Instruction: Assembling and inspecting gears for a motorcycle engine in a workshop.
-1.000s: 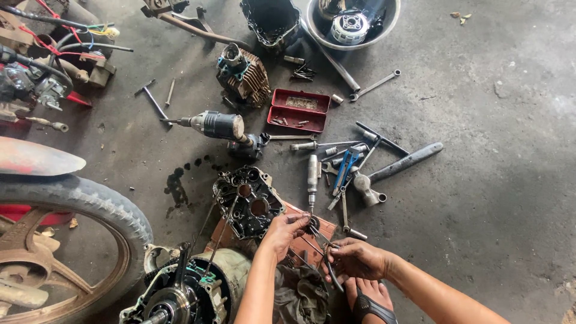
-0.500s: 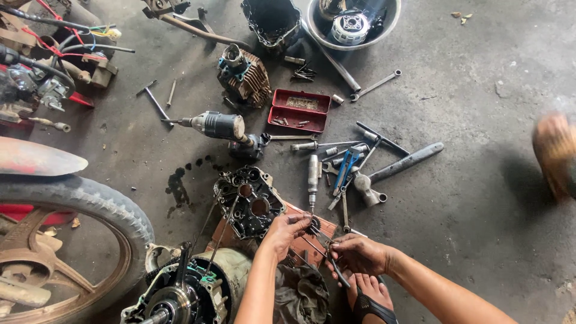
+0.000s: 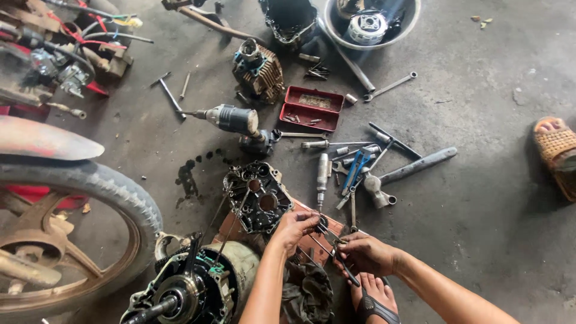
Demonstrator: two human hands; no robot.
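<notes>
On a workshop floor, the left hand [image 3: 295,227] pinches a small dark part [image 3: 322,223] beside the engine case [image 3: 259,198] while the right hand [image 3: 364,253] grips thin pliers [image 3: 337,255].

crankcase [image 3: 259,198]: dull greasy metal | tray [image 3: 312,108]: glossy red | floor [image 3: 480,180]: rough matt concrete

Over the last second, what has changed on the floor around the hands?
A sandalled foot of another person came in at the right edge and now stands a little further in on the concrete. The left hand and right hand stayed together over the small metal parts beside the engine case, with no clear change of grip. The red tray, hammer and wheel did not move.
</notes>
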